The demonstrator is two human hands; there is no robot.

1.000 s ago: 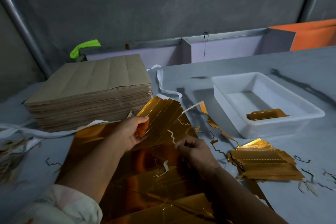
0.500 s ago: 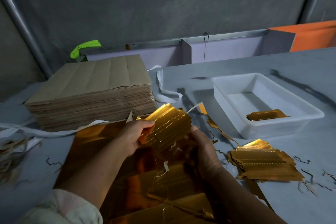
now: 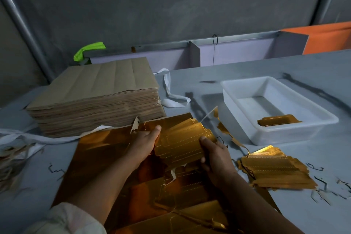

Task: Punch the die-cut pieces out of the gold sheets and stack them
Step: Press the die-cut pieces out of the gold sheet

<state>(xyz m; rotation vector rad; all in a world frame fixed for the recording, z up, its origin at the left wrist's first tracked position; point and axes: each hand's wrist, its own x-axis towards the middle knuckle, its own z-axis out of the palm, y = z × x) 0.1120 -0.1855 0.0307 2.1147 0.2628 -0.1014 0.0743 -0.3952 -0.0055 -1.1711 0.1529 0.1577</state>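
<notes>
- Head view, change: right hand [image 3: 214,156] has left the torn waste strip it pinched one second ago and now grips the right end of the bundle of die-cut gold pieces [image 3: 180,142], thumb on top
- Left hand [image 3: 146,142] grips the bundle's left end, thumb on top
- Bundle is held over the gold sheets [image 3: 98,157] lying on the table [image 3: 284,64]
- Stack of punched gold pieces [image 3: 275,169] lies right of the sheets, near the white tray [image 3: 284,135]
- One gold piece [image 3: 277,119] lies inside the tray
</notes>
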